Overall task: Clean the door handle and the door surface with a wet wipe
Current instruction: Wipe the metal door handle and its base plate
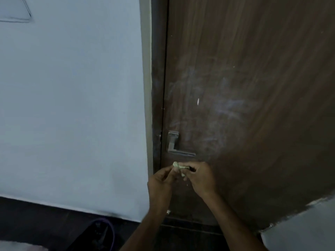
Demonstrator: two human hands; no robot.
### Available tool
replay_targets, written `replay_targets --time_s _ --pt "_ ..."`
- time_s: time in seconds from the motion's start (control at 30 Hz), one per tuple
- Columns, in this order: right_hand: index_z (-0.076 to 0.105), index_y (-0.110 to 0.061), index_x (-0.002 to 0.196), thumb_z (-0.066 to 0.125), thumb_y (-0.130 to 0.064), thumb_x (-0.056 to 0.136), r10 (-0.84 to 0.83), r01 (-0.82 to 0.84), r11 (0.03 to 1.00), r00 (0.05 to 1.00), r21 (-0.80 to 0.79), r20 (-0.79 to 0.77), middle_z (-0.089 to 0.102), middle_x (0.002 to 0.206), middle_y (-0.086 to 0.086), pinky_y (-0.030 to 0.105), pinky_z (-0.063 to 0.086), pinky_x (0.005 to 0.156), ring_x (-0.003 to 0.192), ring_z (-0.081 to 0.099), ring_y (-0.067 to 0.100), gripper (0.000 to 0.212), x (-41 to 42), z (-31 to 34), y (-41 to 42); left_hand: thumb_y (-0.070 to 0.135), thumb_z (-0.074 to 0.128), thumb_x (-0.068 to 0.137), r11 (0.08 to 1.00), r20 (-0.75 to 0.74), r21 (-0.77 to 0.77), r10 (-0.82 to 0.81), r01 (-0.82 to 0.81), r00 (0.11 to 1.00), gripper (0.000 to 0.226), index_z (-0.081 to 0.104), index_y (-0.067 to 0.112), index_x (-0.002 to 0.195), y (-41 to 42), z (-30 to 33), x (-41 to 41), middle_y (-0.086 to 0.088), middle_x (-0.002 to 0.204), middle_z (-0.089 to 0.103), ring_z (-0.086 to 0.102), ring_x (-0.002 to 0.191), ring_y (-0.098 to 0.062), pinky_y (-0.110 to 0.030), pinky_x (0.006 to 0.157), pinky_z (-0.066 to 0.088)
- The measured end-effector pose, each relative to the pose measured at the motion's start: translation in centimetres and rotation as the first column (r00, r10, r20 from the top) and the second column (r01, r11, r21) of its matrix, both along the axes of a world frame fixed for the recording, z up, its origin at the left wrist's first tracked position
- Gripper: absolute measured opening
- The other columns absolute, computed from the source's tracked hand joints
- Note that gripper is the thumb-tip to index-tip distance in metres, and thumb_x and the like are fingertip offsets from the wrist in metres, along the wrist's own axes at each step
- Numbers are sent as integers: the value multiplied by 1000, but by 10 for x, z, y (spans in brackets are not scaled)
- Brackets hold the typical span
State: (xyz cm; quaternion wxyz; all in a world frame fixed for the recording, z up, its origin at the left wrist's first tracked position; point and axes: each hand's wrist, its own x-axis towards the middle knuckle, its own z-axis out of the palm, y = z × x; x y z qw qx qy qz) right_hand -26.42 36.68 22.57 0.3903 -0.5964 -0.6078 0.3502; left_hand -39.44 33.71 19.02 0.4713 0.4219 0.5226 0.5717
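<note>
Both your hands meet just below the metal lever door handle, left hand and right hand each pinching a crumpled pale green wet wipe; judging from this, spread it flat before wiping the smudged brown door.

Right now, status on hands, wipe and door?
Both hands, left and right, pinch crumpled wipe below handle. Door shows whitish smears. Nothing in the way.

Two hands, one wipe, one handle, one door.
</note>
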Motion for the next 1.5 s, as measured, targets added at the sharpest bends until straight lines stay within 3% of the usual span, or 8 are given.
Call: replay_targets --time_s 0.23,0.5,0.67,0.97,1.1,1.2,1.33,1.5 --pt "71 -21 120 61 -29 98 107 -118 992 970 36 216 59 107 -19 4 47 76 98 59 -9 25 -21 4 8 39 71 89 997 91 -71 -25 31 996 12 80 34 94 33 0 -17 6 86 80 76 83 -11 -23 70 61" --pt "79 -19 98 76 -14 87 -109 95 993 970 74 218 74 97 -6 3 46 64 76 65 -1 13 -16 15 40 42 76 77 990 48 -96 104 -99 993 15 79 29 84 43 1 -13 7 74 78 73 70 -3 -12 59 52" --pt "74 -9 111 70 -12 91 -88 13 983 906 182 413 61 105 -5 -4 37 75 88 55 2 20 -28 12 71 35 75 86 964 -24 -161 210 -212 977 12 81 28 93 59 -2 -15 11 80 78 74 79 -5 -34 77 60" --pt "70 -9 120 71 -4 84 -62 -74 982 745 174 665 62 118 10 36 53 92 111 55 28 37 -42 -19 80 23 65 93 957 -260 28 286 -289 922 24 70 32 115 79 -3 -8 33 99 64 59 93 19 0 82 43" --pt "75 -10 109 73 -14 88 -140 -105 940 752 326 645 67 109 9 28 53 85 102 59 24 22 -50 -24 75 9 63 92 962 -342 30 265 -272 902 18 75 12 105 82 -12 -3 -1 99 71 62 85 -4 -6 78 47" --pt "73 -6 115 66 -5 92 -18 -216 940 741 263 671 64 120 13 24 49 98 114 56 23 24 -52 -29 80 7 65 92 942 -383 61 328 -331 863 21 76 18 106 80 -14 -6 4 99 72 65 89 -5 -16 79 52" --pt "76 -8 109 76 2 78 -72 -158 949 731 272 679 71 111 9 42 60 85 108 65 30 32 -46 -28 75 8 64 94 932 -364 66 356 -358 861 24 75 18 112 80 -11 -4 5 104 72 65 92 -2 -9 82 48" --pt "72 -2 113 74 -2 86 -87 -172 921 784 350 615 69 113 12 40 59 90 111 64 30 27 -67 -30 83 14 61 97 926 -286 27 368 -377 885 23 74 28 110 88 -7 -2 10 100 70 63 90 5 -4 73 44"
